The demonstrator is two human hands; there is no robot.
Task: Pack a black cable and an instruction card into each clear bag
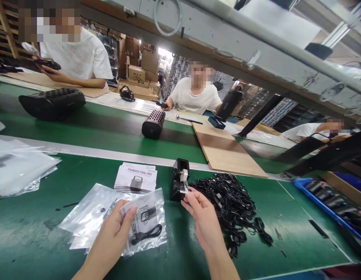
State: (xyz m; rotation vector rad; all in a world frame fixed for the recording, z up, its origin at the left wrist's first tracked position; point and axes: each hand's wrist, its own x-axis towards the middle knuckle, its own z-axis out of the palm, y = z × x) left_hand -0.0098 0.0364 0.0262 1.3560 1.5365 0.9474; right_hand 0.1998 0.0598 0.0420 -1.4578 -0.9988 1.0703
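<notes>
My left hand [114,229] is closed on a clear plastic bag [160,206], its thumb on top. Inside the bag lie a folded leaflet and a coiled black cable [148,234]. Beneath and to the left is a stack of clear plastic bags [84,208]. My right hand [202,214] pinches the end of the clear tape at the front of a black tape dispenser [176,181]. Right of that hand spreads a heap of coiled black cables [227,194]. Printed leaflets [135,177] lie behind the bag I hold.
Black speakers [153,123] stand on the green conveyor belt beyond the ledge, with a wooden board [227,149] to the right. A blue tray [320,198] of dark parts sits at right. More plastic bags [20,167] lie at left. Several people work across the line.
</notes>
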